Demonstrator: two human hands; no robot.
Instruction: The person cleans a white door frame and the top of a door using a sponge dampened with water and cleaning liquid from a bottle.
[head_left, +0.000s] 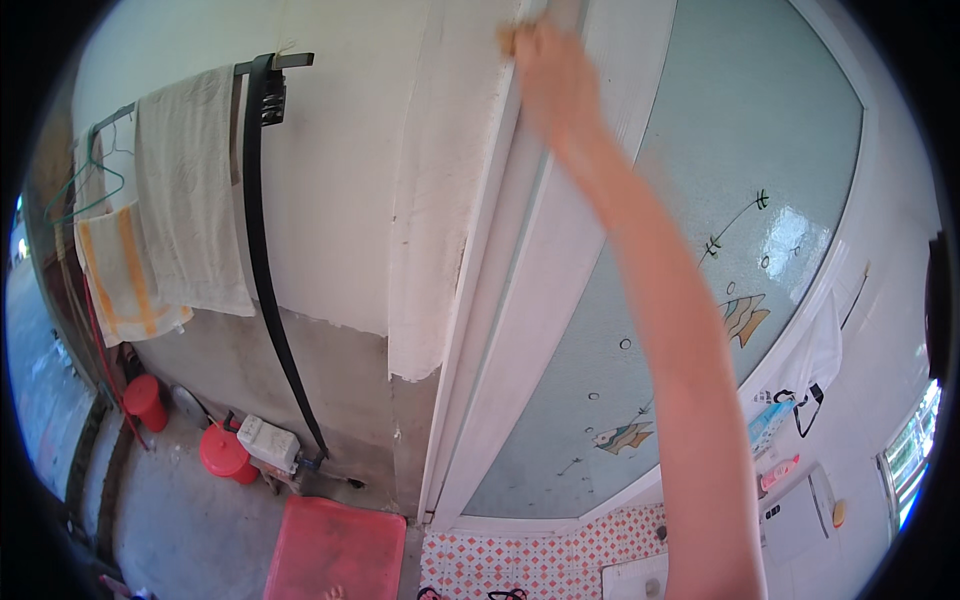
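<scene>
My right hand (551, 71) is raised high at the top of the view, its arm stretched up from the lower right. The fingers are closed around a small tan piece (508, 39), blurred, perhaps a sponge or cloth. That piece lies against the edge of the white door frame (480, 300), where the frame meets the painted wall (442, 187). Behind my forearm is a door with a frosted glass panel (555, 390) decorated with fish and bubbles. My left hand is out of view.
Towels (187, 187) and a green hanger (88, 187) hang from a wall rail at left. A black strap (262, 262) runs down to the floor. Below are red buckets (225, 454), a white box (268, 442) and a red mat (337, 540). Patterned tiles (495, 559) cover the doorway floor.
</scene>
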